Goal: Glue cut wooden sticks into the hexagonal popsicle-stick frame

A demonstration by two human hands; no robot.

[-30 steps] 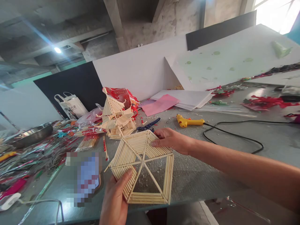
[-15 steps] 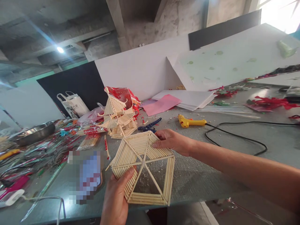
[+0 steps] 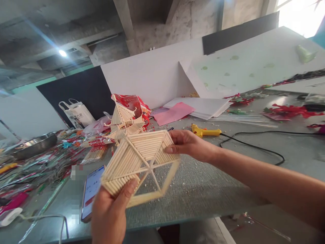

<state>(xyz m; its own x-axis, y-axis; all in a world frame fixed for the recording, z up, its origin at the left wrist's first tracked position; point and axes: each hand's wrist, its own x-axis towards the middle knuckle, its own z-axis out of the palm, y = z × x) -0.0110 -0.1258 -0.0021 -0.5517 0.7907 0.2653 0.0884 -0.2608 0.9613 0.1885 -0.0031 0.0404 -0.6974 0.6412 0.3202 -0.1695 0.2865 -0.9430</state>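
Between my hands is a six-sided panel of thin wooden sticks (image 3: 147, 147), tilted above the table. Glued spokes meet at its middle; several of its triangles are filled with rows of sticks, while the lower right ones are open frames. My left hand (image 3: 111, 206) grips the lower left edge, thumb on top. My right hand (image 3: 186, 144) pinches the upper right corner, its thumb on the stick rows and the other fingers behind. Beyond the panel stands a tiered stick pagoda model (image 3: 122, 120), its lower part hidden by the panel.
A yellow hot glue gun (image 3: 207, 131) lies to the right, its black cord (image 3: 251, 131) curving over the table. A phone (image 3: 92, 191) is at the left, near bagged sticks (image 3: 95, 154) and a metal bowl (image 3: 35, 145). Pink paper (image 3: 174, 113) and white boards lie behind.
My hands have raised and tilted the stick panel, shifting it left and bringing its left side nearer. It now covers the dark pliers and the pagoda's base. Both hands keep their hold.
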